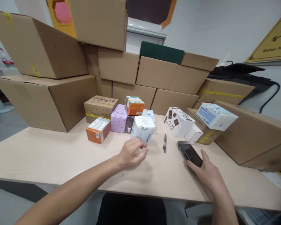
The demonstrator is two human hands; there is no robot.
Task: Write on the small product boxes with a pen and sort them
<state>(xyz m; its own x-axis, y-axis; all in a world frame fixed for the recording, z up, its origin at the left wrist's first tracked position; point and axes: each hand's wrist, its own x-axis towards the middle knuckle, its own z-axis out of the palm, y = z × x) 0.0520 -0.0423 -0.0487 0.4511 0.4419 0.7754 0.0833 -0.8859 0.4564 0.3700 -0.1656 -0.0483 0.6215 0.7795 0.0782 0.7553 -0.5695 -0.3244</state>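
My left hand hovers above the table just in front of a white-blue tissue pack. Its fingers are curled, but thumb and forefinger are apart with nothing between them. At the right, my right hand grips a black phone at its near end, thumb on the left side and fingers on the right. The phone's far end is blurred out. Between the hands lies a pen. Beyond the phone stand a white box with chocolate pictures and a small white box.
Left of the tissue pack are an orange box, a purple box and a dotted brown carton. Another orange box is stacked on top. A second tissue pack rests on a carton at right. Large cardboard boxes wall the table.
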